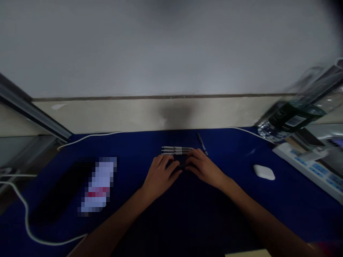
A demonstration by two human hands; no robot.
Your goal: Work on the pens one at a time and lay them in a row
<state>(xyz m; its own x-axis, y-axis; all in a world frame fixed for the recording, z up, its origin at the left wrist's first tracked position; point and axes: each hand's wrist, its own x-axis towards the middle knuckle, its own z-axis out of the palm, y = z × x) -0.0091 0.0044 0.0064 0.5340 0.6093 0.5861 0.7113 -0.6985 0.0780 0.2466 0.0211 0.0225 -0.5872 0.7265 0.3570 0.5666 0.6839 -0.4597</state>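
Note:
Several grey-and-white pens lie side by side in a row on the blue tabletop. My left hand is at the near left side of the row, its fingers bent and fingertips close to the pens. At the row's right end, my right hand has curled fingers that cover the pen tips. Between the fingertips of both hands shows a thin dark length of another pen, mostly hidden by the fingers. One more pen lies slanted just beyond my right hand, apart from the row.
A lit phone is at left, with a white cable near it. On the right are a white earbud case, a power strip and a plastic bottle. A pale wall bounds the blue tabletop behind.

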